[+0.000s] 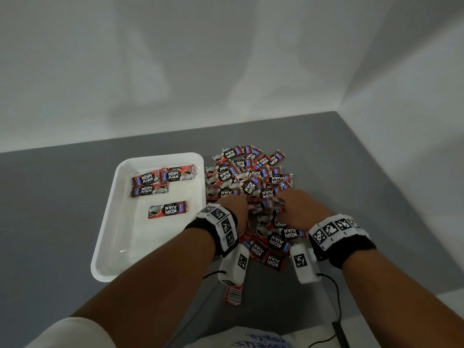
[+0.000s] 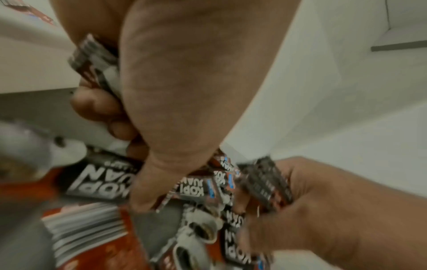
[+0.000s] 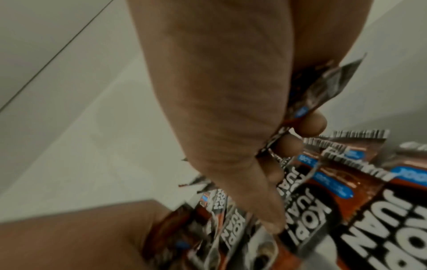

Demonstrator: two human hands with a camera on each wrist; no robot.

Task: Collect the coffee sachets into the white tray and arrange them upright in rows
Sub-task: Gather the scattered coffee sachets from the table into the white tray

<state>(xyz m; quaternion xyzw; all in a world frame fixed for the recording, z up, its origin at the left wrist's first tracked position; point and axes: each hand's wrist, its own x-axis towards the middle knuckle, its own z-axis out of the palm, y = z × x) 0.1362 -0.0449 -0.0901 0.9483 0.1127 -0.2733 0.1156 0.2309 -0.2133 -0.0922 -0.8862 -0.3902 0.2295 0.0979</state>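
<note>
A white tray (image 1: pixel 140 242) lies on the left of the grey table, with several red-and-black coffee sachets (image 1: pixel 167 209) flat inside it. To its right is a loose pile of sachets (image 1: pixel 251 177). Both hands are down in the near part of the pile. My left hand (image 1: pixel 236 204) has its fingers curled round a small bunch of sachets (image 2: pixel 94 56). My right hand (image 1: pixel 298 207) pinches a sachet (image 3: pixel 328 87) between thumb and curled fingers (image 3: pixel 309 124). The left wrist view shows the same right hand (image 2: pixel 335 210) gripping it.
One stray sachet (image 1: pixel 233 295) lies close to the table's front edge, below the left wrist. A black cable (image 1: pixel 336 297) trails from the right wrist. White walls close off the table at the back and on the right.
</note>
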